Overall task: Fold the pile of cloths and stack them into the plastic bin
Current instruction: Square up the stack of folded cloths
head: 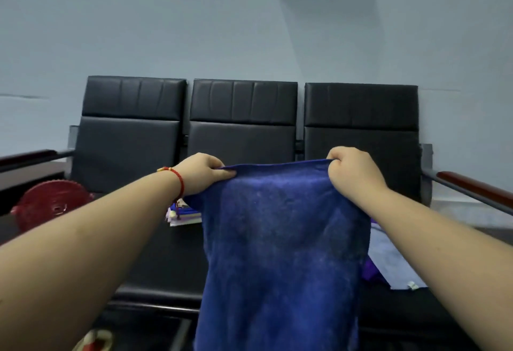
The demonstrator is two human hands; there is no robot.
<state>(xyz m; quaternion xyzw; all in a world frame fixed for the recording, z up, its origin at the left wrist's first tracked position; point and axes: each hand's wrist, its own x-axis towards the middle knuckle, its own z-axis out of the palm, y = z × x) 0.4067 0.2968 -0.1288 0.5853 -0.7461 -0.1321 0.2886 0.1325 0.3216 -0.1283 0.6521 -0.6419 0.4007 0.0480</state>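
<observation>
Two hands held a blue cloth (280,239) up by its top corners in front of a black bench (244,117). The left hand (201,173) pinched the upper left corner, fingers curled on the hem; the right hand (351,170) gripped the upper right corner the same way. The cloth hung down between the forearms. A folded stack (183,216) lay on the seat behind it, a red bin (50,206) at far left, more cloths (388,261) at right.
</observation>
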